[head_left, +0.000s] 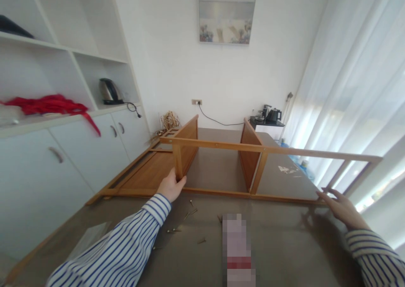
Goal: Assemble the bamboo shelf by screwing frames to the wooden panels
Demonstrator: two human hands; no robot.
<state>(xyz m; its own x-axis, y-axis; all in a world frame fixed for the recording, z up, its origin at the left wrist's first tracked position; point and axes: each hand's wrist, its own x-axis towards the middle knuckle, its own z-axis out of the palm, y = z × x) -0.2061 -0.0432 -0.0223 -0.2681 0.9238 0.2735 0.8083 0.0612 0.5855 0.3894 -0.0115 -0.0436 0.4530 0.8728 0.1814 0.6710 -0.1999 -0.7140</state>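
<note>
The left hand clasps a post of a wooden frame standing on a brown tabletop, while the right hand is at the frame's right end, its hold unclear. Loose screws lie on the near side.

Beyond the left fingers and the right fingers stood a plain white wall. A framed picture hung high above and between them; lower down, slightly right of the left fingers, was a socket, its black cord trailing toward a small cabinet. That cabinet, dark-topped, stood beyond and left of the right fingers. Well left of the left fingers, white shelves rose above cupboard doors with curved handles. Behind and right of the right fingers hung a sheer white curtain, daylight glowing through it. Beneath all the fingers spread a brown table.
</note>
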